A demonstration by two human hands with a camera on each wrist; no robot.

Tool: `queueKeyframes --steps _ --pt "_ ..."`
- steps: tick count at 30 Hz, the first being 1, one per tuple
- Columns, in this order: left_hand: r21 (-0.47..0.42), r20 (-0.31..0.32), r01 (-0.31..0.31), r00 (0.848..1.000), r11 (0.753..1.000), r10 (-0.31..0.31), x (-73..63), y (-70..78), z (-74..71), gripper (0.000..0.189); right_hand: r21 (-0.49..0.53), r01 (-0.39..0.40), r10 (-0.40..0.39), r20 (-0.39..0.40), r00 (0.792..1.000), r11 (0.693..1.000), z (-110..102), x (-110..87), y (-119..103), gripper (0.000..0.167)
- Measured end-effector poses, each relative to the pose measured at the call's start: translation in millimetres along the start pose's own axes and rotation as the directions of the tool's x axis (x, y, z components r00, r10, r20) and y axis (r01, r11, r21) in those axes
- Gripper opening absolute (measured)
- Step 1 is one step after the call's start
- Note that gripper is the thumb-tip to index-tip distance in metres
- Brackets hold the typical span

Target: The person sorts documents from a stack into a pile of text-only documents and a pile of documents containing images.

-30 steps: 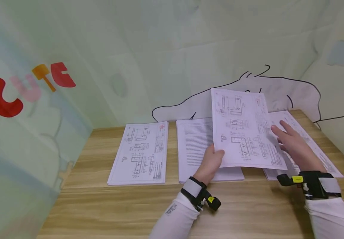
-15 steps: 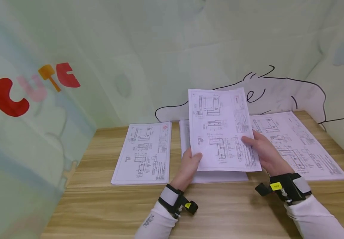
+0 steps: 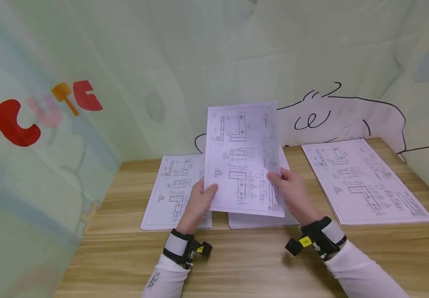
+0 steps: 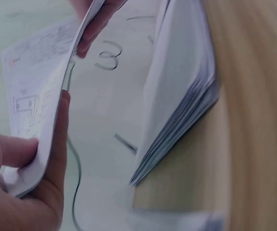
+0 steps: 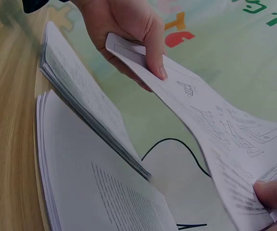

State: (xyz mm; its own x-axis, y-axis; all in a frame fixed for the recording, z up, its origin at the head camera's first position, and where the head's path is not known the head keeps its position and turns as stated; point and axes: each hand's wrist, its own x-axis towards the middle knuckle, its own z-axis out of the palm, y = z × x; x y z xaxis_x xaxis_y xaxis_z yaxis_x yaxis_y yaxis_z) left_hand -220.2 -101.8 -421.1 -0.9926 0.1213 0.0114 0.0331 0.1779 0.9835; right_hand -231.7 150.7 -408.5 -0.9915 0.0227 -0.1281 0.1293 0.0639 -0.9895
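Both hands hold a printed sheet with technical drawings on it, raised above the table. My left hand pinches its lower left edge, thumb on the printed face and fingers behind. At the lower right edge my right hand pinches it the same way. In the right wrist view the held paper sags in a curve between the hands. Below and partly behind it lies a middle stack, whose top page shows lines of text in the right wrist view. A left stack of drawings is partly covered by the left hand.
At the right of the wooden table lies another drawing sheet, tilted slightly. A printed cloth backdrop with coloured letters rises right behind the table's back edge. Wrist-worn cameras sit on both forearms.
The held sheet has moved left from the right-hand pile, across the middle stack towards the left one. My right hand, earlier spread at the sheet's edge, has come to grip it.
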Motion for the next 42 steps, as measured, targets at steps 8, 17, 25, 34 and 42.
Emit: queueKeyframes --steps 8,17,25,34,42 --pt "0.074 -0.056 0.004 0.998 0.997 0.000 -10.6 10.6 -46.9 0.030 0.042 0.022 -0.024 0.056 0.998 0.999 36 5.5 -7 0.040" --pt "0.192 -0.190 0.070 0.981 0.979 -0.033 -18.0 4.8 -94.6 0.029 0.000 0.057 -0.057 0.081 0.995 0.998 84 15.2 -5 0.032" --pt "0.243 -0.286 0.247 0.942 0.938 -0.174 -19.6 -8.2 -126.2 0.042 -0.212 0.090 -0.062 0.136 0.989 0.973 122 18.7 2 0.031" --pt "0.248 -0.340 0.382 0.895 0.891 -0.289 -20.8 -25.8 -149.8 0.044 -0.309 0.116 -0.068 0.160 0.985 0.944 149 25.8 22 0.026" --pt "0.208 -0.344 0.436 0.870 0.875 -0.352 -22.3 -44.6 -161.4 0.039 -0.459 0.181 -0.094 0.206 0.974 0.870 163 28.1 27 0.025"
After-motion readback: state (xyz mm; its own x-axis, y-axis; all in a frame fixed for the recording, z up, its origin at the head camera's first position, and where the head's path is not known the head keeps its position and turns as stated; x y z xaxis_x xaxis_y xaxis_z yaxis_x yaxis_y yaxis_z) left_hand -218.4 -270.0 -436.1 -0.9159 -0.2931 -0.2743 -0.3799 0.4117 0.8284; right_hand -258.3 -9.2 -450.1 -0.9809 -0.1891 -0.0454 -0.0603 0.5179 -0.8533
